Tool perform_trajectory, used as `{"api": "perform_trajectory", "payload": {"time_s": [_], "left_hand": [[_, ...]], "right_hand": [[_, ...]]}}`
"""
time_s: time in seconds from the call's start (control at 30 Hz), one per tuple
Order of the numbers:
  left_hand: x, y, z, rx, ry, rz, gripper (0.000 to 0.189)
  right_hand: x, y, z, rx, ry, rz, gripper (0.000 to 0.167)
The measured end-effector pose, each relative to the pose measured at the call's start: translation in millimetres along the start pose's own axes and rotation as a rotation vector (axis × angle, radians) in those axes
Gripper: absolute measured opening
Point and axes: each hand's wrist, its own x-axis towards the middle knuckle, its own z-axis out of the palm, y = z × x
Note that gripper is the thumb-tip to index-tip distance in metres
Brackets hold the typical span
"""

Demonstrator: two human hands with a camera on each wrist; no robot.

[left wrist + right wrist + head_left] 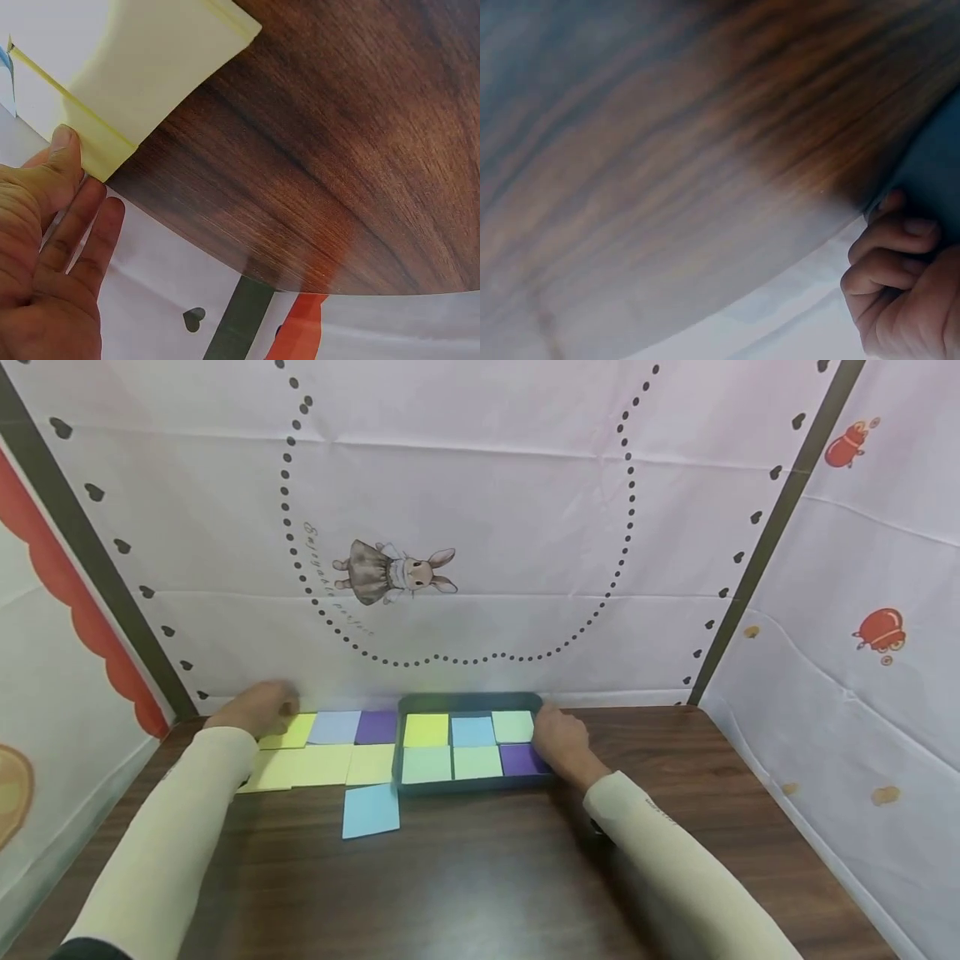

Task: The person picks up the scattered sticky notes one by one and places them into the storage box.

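some of the tray point(471, 702) is hidden behind the right hand point(564, 745).

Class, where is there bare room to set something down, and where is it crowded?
Bare tabletop lies between the sleeves, in front of the tray and frontmost blue square; another between the right sleeve and right-hand curtain. Crowded: the back left, where paper squares run from the left hand to the tray.

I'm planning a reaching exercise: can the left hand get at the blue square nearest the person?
Probably yes: only flat paper squares lie between the left hand and the uncovered blue square, though that hand is busy at a yellow square.
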Motion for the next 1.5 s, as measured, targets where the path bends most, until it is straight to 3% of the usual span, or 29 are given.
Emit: {"api": "perform_trajectory", "payload": {"time_s": [0.33,0.47,0.7,0.77,0.87,1.07,1.3,1.5], "left_hand": [[-4.8,-0.4,2.0,-0.034,-0.015,-0.085,0.029],[-4.1,0.2,0.8,-0.042,-0.013,-0.09,0.03],[-4.8,-3.8,3.5,-0.05,-0.018,-0.097,0.031],[-5.4,-3.8,2.1,-0.048,-0.018,-0.101,0.033],[-7.4,-3.8,2.2,-0.061,-0.01,-0.12,0.034],[-16.0,-2.4,7.6,-0.132,0.06,-0.141,0.035],[-23.7,-2.9,16.0,-0.203,0.141,-0.139,0.035],[-33.5,-1.7,11.7,-0.19,0.23,-0.1,0.028]], "right_hand": [[27.4,14.5,36.4,-0.026,0.059,-0.033,0.028],[6.4,4.0,10.1,-0.011,0.017,-0.015,0.031],[-16.0,-7.1,-9.6,-0.018,0.037,-0.022,0.028],[-23.4,-13.2,-23.8,-0.008,0.012,-0.02,0.029],[-18.4,-10.4,-17.6,-0.009,0.033,-0.029,0.03],[14.4,8.1,23.6,-0.019,0.069,-0.05,0.031],[18.3,11.1,31.4,0.002,0.048,-0.037,0.032],[21.0,9.7,36.4,-0.006,0.069,-0.04,0.028]]}}
